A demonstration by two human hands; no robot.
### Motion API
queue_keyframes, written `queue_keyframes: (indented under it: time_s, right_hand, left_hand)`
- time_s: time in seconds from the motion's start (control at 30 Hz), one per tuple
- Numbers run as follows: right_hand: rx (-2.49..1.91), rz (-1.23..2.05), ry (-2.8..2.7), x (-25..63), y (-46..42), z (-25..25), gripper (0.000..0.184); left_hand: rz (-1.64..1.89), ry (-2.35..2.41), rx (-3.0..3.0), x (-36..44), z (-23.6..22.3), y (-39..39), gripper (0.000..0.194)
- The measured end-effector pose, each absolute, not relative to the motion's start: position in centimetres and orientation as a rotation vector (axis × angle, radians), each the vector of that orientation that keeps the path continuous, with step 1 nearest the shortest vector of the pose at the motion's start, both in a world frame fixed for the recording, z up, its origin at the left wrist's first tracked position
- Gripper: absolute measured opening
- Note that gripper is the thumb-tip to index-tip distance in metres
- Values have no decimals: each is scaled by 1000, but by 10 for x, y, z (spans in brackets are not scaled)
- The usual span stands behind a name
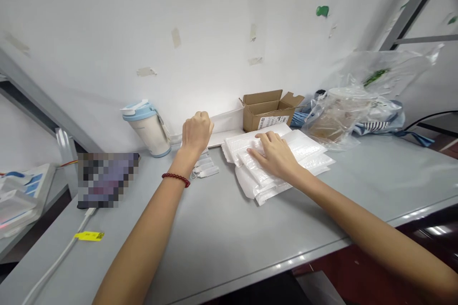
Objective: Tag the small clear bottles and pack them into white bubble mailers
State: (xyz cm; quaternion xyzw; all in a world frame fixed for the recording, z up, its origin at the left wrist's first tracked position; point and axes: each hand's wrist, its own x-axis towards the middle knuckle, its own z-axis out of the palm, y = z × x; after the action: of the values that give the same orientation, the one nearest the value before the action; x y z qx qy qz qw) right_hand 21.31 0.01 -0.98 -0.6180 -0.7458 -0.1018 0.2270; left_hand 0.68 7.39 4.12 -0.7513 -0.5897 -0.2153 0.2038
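My left hand (196, 132), with a dark red bead bracelet (176, 178) on its wrist, is closed in a fist above the back of the table. Its fingers face away, so whatever they hold, if anything, is hidden. Just below and beside it lie several small whitish strips (208, 170) with thin loops at their ends, partly covered by the hand. My right hand (275, 153) rests palm down, fingers extended, on a loose stack of white bubble mailers (304, 145).
An open cardboard box (268, 112) stands behind the mailers by the wall. At left are a blue-lidded tumbler (148, 128), a blurred-out phone-like device (107, 181) and its white cable (57, 262). A clear plastic bag (336, 114) with a container sits at right.
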Motion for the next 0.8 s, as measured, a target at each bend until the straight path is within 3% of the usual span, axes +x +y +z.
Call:
queue_keyframes:
  time_s: [0.2, 0.47, 0.7, 0.8]
  right_hand:
    - [-1418, -459, -2013, 213, -1, -8, 41]
    - [-1170, -806, -2075, 216, -6, -4, 46]
    - [-937, -844, -2049, 223, 8, -11, 44]
    - [-918, -828, -2079, 227, 16, -17, 44]
  left_hand:
    - [-727, -1706, -1949, 11, 46, 48, 31]
    - [-1166, -1374, -2085, 5, -6, 5, 19]
    - [-1507, -849, -2288, 34, -14, -12, 13]
    - [-1568, -940, -2245, 29, -10, -11, 11]
